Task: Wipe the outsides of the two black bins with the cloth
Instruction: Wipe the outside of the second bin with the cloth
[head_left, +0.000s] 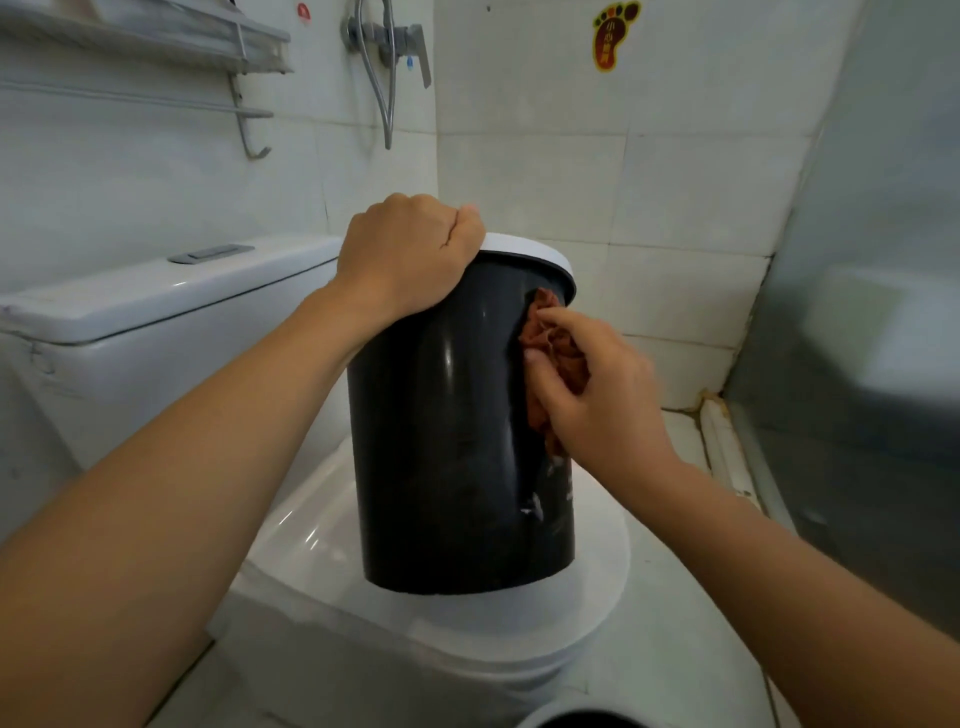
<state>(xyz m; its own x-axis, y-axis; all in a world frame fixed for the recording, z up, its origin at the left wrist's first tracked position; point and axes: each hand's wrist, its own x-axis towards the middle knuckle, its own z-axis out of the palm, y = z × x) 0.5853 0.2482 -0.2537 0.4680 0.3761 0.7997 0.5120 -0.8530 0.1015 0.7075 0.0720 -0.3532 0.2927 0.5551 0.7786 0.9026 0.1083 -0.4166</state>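
A black bin (447, 441) with a white rim ring stands on the closed toilet lid (322, 540). My left hand (410, 254) grips the bin's top rim on its left side. My right hand (597, 395) holds a crumpled reddish-brown cloth (550, 338) and presses it against the bin's upper right wall. White scuff marks show low on the bin's right side. The rim of a second bin (582, 719) peeks in at the bottom edge of the frame.
The toilet cistern (171, 312) sits behind on the left. A shower mixer with hose (387, 47) and a wall rack (156, 36) hang on the tiled wall. A frosted glass partition (878, 312) closes the right side.
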